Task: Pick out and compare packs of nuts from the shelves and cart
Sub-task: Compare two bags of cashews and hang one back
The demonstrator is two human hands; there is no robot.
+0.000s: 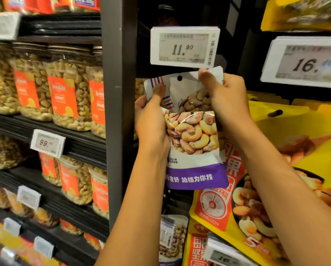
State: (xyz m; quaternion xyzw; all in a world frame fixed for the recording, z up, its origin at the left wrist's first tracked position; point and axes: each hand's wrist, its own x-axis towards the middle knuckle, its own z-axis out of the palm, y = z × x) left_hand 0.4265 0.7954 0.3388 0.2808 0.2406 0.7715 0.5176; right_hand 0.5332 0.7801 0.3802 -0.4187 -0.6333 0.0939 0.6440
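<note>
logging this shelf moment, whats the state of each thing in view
front pack: upright, off the shelf, gripped at its left edge by the left hand
rear pack: partly behind the front pack, top pinched by the right hand
jars: upright on the shelves, full of nuts
price tag: shows 11.90
yellow bags: on display at right, not held

Cashew pouch (pixel 195 143), gripped by the left hand (pixel 151 121) and right hand (pixel 228 96): thin plastic film, glossy, creased, with glare on the printed face. Jars (pixel 68 89) left of the hands: clear smooth plastic with matt orange labels. Upright post (pixel 118 93) just beside the left hand: dark, matt, apparently painted metal. Price tag (pixel 184 47) above the hands: smooth white plastic frame, dull grey screen. Yellow bags (pixel 304 121) right of the hands: shiny film.
</note>
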